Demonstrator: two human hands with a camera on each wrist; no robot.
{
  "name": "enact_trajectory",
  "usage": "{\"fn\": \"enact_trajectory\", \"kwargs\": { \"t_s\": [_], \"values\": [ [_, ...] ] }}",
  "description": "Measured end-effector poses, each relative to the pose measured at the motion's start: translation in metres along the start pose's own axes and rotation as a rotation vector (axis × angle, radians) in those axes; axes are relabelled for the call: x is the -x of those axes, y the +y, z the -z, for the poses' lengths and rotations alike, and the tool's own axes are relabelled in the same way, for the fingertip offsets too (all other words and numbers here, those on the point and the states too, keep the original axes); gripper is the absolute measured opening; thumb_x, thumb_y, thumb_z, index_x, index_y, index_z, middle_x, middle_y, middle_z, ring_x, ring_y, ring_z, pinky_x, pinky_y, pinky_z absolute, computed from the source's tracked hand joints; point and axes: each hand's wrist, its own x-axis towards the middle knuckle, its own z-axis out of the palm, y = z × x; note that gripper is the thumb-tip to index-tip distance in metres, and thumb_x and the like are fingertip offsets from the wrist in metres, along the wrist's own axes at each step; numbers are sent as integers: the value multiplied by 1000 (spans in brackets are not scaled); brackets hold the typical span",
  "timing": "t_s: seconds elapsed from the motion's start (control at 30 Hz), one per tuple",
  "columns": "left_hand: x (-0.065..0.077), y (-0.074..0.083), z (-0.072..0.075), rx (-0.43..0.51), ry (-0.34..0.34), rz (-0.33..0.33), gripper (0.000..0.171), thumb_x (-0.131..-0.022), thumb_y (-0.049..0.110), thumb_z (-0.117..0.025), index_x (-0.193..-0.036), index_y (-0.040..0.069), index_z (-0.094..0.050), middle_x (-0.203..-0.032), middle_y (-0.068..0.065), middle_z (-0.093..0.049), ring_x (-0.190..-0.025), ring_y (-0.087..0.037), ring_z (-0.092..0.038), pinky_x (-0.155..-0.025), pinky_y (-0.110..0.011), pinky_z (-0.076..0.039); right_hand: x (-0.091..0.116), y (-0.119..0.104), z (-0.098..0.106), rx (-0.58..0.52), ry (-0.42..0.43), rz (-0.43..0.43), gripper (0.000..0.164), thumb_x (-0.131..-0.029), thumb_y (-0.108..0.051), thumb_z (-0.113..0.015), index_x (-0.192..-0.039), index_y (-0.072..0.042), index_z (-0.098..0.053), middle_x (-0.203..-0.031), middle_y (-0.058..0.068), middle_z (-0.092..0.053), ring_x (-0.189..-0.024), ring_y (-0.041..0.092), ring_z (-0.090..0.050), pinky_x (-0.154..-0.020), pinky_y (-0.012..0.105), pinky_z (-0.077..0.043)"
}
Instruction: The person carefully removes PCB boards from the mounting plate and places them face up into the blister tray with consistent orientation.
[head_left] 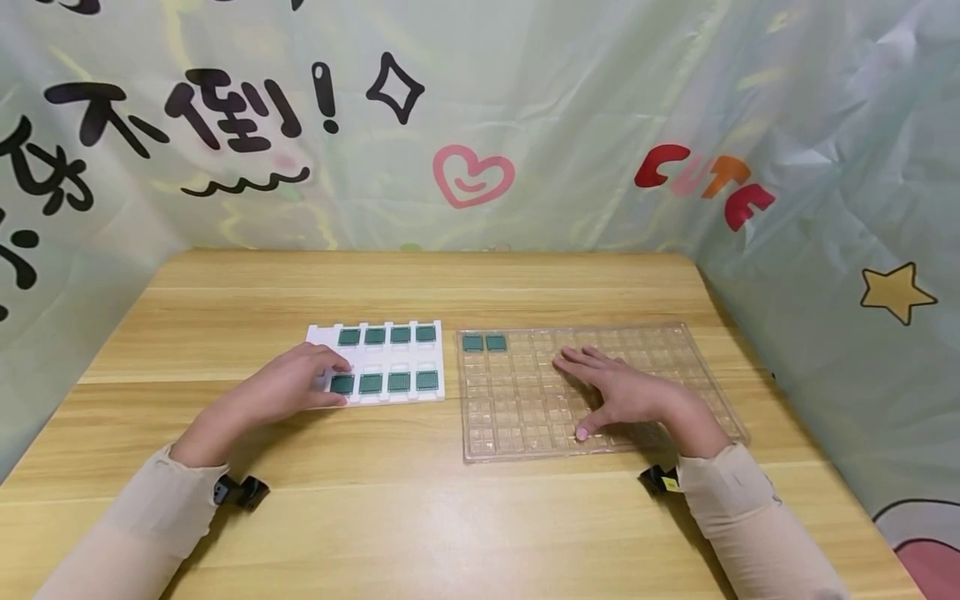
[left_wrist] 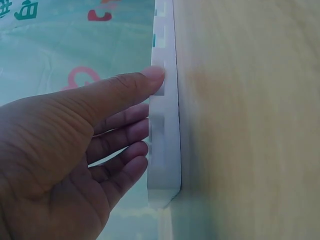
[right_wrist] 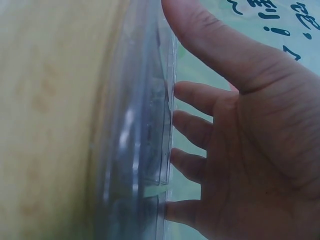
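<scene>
My left hand [head_left: 292, 383] rests over the left end of a white tray [head_left: 322, 335]. Its thumb lies at the tray's near edge and its fingertips reach the top, either side of a small green square chip [head_left: 342, 384]. Two rows of such chips sit in that tray, several in all. To the right, my right hand [head_left: 622, 392] is spread over a clear plastic tray [head_left: 517, 417] divided into many small pockets. Its fingertips touch the top of this tray, seen edge-on in the right wrist view. Two green chips [head_left: 484, 342] occupy its far left corner pockets.
Both trays lie side by side on a wooden table [head_left: 420, 517], a narrow gap between them. A printed fabric sheet [head_left: 570, 100] hangs behind the table and along its sides. Dark wrist cameras [head_left: 242, 492] stick out below the sleeves.
</scene>
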Motion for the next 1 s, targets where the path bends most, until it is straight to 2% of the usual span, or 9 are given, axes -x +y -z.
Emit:
{"fn": "enact_trajectory", "kwargs": {
  "t_s": [0.47,1.0],
  "values": [
    [-1,-3,-5,-16,9,-22,36,-81,27,-81,-106,3,-71,-106,-7,-69,-104,-32,-58,-95,-50,-45,1,0,0,-5,0,1,114,-69,-59,-78,-157,-12,-23,-162,14,-10,-146,43,1,-107,72,-6],
    [-1,2,-3,-39,13,-22,31,-83,22,-80,-105,2,-71,-104,-9,-68,-104,-34,-59,-96,-52,-44,0,0,0,-8,5,12,113,-70,-59,-78,-156,-12,-23,-162,15,-10,-145,44,0,-106,73,-6]
  ]
}}
